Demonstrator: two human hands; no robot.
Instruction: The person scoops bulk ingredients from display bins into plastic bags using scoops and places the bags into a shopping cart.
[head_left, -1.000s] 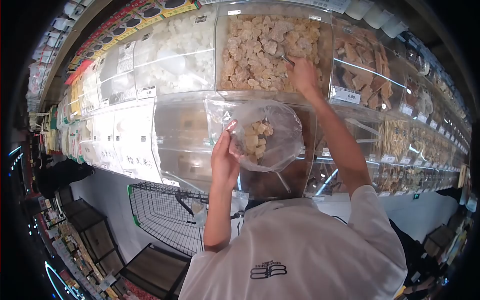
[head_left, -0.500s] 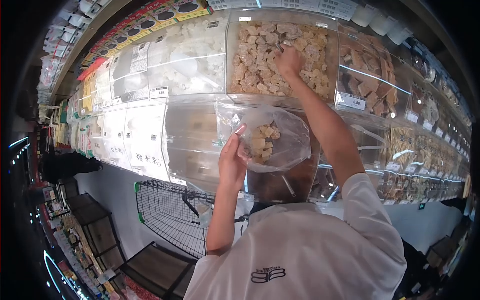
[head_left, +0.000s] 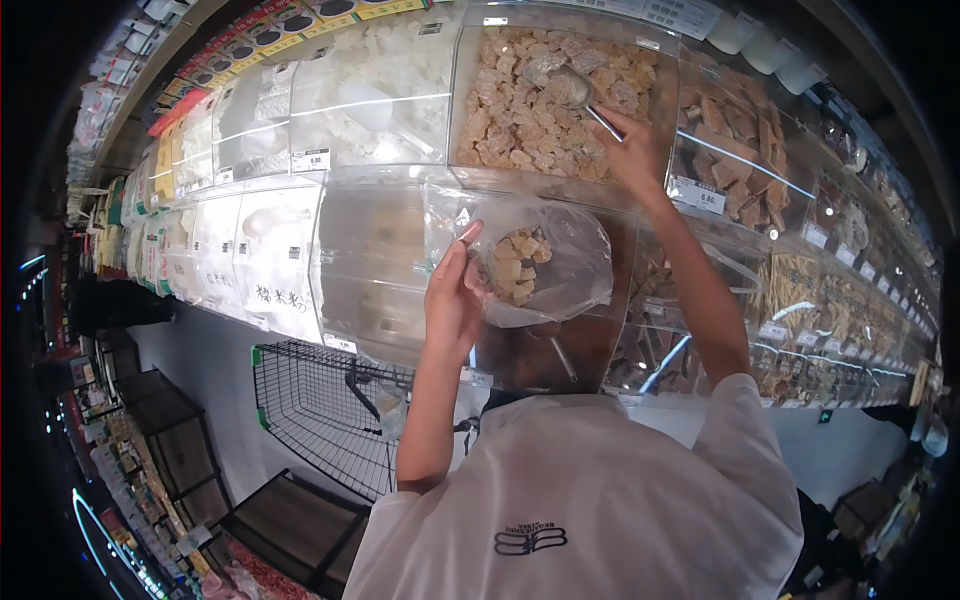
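My left hand (head_left: 455, 303) is closed on the near-left side of a clear plastic bag (head_left: 575, 275), whose mouth is spread wide. Several amber lumps (head_left: 518, 265), which look like rock sugar, lie in the bag. Over the open bin beyond it, my right hand (head_left: 636, 158) grips the handle of a metal scoop (head_left: 571, 90). The scoop's bowl rests among the amber lumps (head_left: 505, 125) filling that bin; a lump or so seems to lie at its far edge. My palm and some fingers are hidden on both hands.
Left of the amber bin is a bin of white lumps (head_left: 400, 60) with a white scoop (head_left: 372, 108). Brown slabs (head_left: 725, 130) fill the bin to the right. Below the bag, another metal handle (head_left: 563, 357) lies over a dark bin. A shopping cart (head_left: 320, 410) stands at lower left.
My right hand has drawn back toward me and to the right, bringing the scoop's bowl into view. My left hand still holds the bag, with the lumps inside. The view has shifted slightly.
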